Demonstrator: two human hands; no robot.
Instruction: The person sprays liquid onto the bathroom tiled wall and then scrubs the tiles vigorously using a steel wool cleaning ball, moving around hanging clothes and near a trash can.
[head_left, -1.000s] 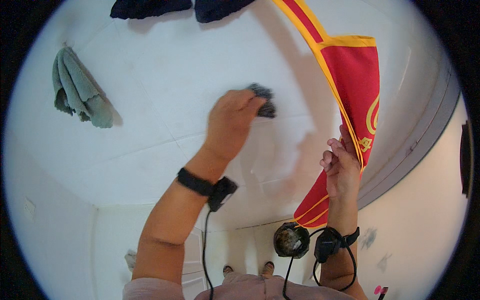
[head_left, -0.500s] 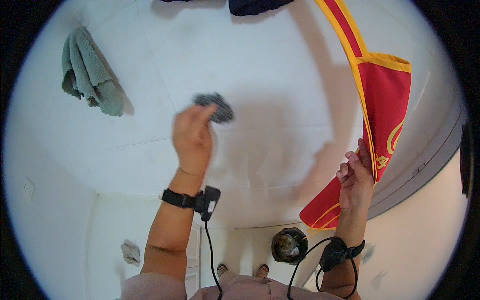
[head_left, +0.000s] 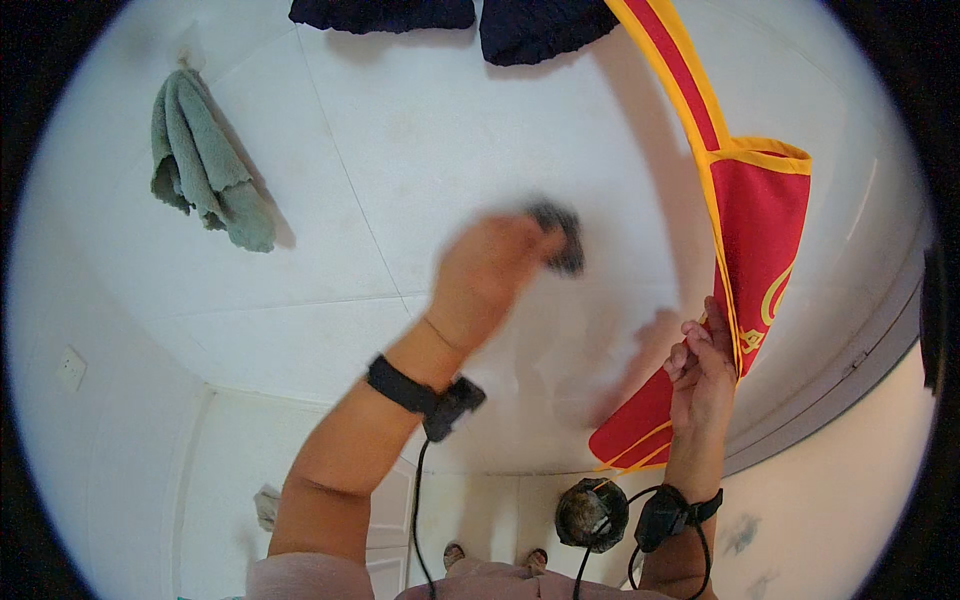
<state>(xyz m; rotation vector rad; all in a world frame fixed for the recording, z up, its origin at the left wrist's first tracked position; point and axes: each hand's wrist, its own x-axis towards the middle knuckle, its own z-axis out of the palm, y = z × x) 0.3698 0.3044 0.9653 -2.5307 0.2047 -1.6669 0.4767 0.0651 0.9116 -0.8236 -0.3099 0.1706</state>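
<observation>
My left hand (head_left: 488,272) is closed around a dark grey scouring pad (head_left: 560,238) at the white tiled wall (head_left: 360,240). Motion blurs the pad and the fingers. On the right hangs a red apron (head_left: 755,225) with yellow trim and a neck strap. At its lower edge is my right hand (head_left: 703,365), with partly curled fingers gripping the fabric and drawing it to the side. Part of those fingers is hidden by the cloth. Each wrist carries a black strapped-on device with a cable.
A grey-green towel (head_left: 210,165) hangs at the upper left. Dark cloths (head_left: 545,30) hang along the top. Below, a bin with a black liner (head_left: 592,515) stands on the floor by my feet. A wall socket (head_left: 71,369) is at the far left, and a grey curved edge (head_left: 850,365) runs along the right.
My left hand has swept to the right with the scouring pad. The right hand stays on the apron. The whole view has shifted slightly, bringing more of the dark cloths into sight.
</observation>
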